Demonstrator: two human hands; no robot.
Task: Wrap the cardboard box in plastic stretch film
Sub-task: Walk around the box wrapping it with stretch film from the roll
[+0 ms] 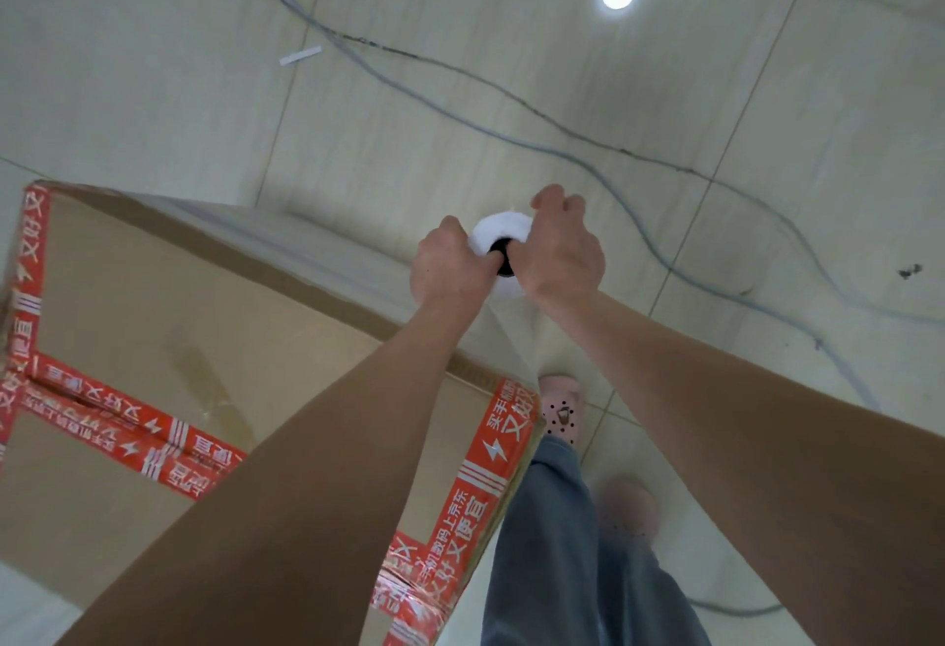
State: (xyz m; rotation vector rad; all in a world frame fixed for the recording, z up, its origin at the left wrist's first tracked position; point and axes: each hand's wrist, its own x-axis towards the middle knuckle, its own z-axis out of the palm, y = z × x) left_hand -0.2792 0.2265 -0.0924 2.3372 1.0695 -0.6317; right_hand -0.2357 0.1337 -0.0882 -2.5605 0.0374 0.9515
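Note:
A large cardboard box sealed with red printed tape stands on the floor at the left. Past its far right corner I hold a white roll of stretch film upright, its dark core facing me. My left hand grips the roll's left side with the thumb at the core. My right hand grips its right side from above. A sheet of clear film runs from the roll along the box's far side, and more film hangs below the roll.
The floor is pale tile. Grey cables snake across it behind and to the right of the roll. A white strip lies far back. My feet in pink clogs stand right of the box corner.

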